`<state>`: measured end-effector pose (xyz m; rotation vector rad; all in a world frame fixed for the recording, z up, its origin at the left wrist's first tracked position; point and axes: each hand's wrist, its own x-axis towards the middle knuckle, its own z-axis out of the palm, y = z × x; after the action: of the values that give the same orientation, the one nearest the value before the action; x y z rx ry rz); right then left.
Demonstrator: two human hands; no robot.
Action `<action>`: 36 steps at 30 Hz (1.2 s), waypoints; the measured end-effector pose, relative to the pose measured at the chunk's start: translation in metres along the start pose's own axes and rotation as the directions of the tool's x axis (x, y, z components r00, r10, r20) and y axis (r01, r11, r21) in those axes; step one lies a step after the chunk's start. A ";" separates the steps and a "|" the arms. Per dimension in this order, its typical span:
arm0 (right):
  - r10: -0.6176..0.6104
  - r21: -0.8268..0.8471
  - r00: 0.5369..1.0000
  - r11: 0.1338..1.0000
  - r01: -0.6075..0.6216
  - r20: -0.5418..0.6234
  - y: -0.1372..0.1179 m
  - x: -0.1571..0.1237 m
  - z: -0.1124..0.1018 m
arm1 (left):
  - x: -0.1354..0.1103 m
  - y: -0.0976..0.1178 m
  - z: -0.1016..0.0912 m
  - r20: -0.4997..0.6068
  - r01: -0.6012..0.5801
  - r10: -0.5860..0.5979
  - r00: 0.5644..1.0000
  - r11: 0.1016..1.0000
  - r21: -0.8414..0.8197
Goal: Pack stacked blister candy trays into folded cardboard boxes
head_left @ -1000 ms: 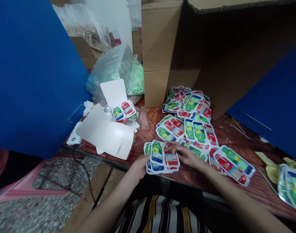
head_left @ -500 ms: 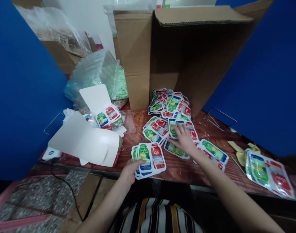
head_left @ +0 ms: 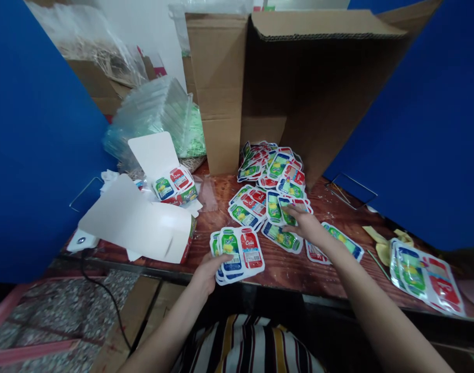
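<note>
Several Cola-printed packets fill my left hand, fingers clamped; at its 2 o'clock, my right hand touches loose packets, grip unclear.

A small, slightly fanned stack of flat packets lies face up in the left hand, white-edged, the top one showing a green jar shape beside a red one marked Cola; under the right hand's fingertips, similar loose packets overlap at angles, one green-windowed pair of jars uppermost, above the wooden tabletop.
</note>
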<state>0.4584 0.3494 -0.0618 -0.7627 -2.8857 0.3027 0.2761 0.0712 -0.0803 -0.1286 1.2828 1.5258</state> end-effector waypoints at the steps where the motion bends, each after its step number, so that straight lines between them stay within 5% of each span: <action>1: -0.032 0.028 0.999 0.999 0.031 0.023 0.003 0.001 -0.006 | 0.000 0.000 0.000 -0.001 0.002 -0.002 1.000 1.000 0.005; 4: -0.013 0.076 0.999 0.997 0.016 -0.039 0.004 0.004 -0.016 | 0.000 0.000 0.000 -0.011 0.003 -0.003 1.000 1.000 0.023; 8: 0.064 -0.047 0.968 0.996 -0.078 -0.241 -0.020 0.005 -0.001 | 0.003 -0.001 0.000 -0.028 0.011 -0.011 1.000 1.000 0.018; 12: -0.016 -0.289 0.979 0.956 -0.045 -0.206 -0.042 0.003 0.023 | 0.002 -0.001 -0.001 -0.019 0.021 -0.021 1.000 1.000 0.015; 16: -0.081 -0.306 0.985 0.951 0.031 -0.151 -0.036 0.000 0.027 | 0.001 0.001 -0.001 -0.014 0.007 -0.007 1.000 1.000 0.012; 22: 0.020 -0.094 0.952 0.994 -0.051 -0.306 -0.033 -0.009 -0.032 | 0.001 0.004 0.000 -0.009 0.017 -0.017 1.000 1.000 -0.010; 24: 0.028 0.063 0.973 0.998 -0.014 -0.227 -0.043 -0.012 -0.061 | 0.001 0.005 0.000 0.003 0.013 -0.013 1.000 1.000 -0.007; 26: -0.109 0.269 0.992 0.955 0.122 -0.064 -0.058 -0.009 -0.083 | 0.002 0.005 -0.001 0.009 0.013 -0.013 1.000 1.000 0.001; 28: -0.325 0.444 0.934 0.866 0.230 0.151 -0.077 0.001 -0.092 | 0.002 0.005 -0.002 0.011 0.005 -0.006 1.000 1.000 0.011; 32: -0.577 0.581 0.675 0.770 0.263 0.460 -0.116 0.039 -0.068 | 0.002 0.004 0.000 0.017 -0.026 0.026 1.000 0.999 0.020; 36: -0.617 0.570 0.614 0.761 0.309 0.491 -0.141 0.080 -0.021 | -0.002 0.012 0.002 0.074 -0.001 0.001 0.997 1.000 -0.002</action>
<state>0.3270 0.2723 -0.0021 0.3051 -3.2526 1.3269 0.2692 0.0738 -0.0706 -0.0719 1.2226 1.5188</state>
